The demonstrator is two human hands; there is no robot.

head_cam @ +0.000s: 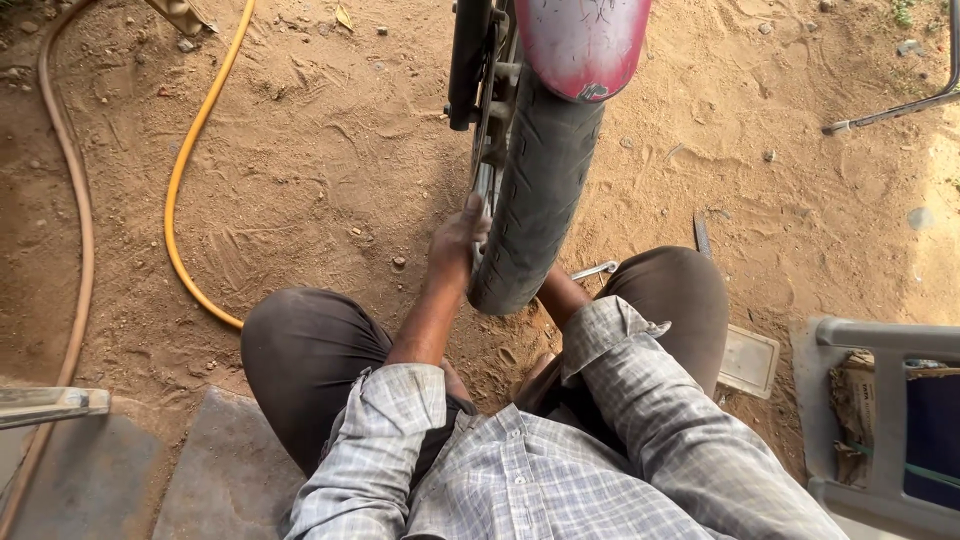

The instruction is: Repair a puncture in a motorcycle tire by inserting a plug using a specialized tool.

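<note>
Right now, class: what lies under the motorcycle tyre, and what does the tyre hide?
Under the tyre is bare sandy ground, with a spanner lying beside it. The left hand grips the wheel's rim. The right hand is covered by the tyre, so only its forearm shows.

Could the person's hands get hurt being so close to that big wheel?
Maybe. The left hand rests against the rim beside the tyre, so fingers might get pinched if the wheel turned. The right hand is hidden behind the tyre, so its risk cannot be judged. A wrench lies in the sand by the knee and could get buried or knelt on.
</note>
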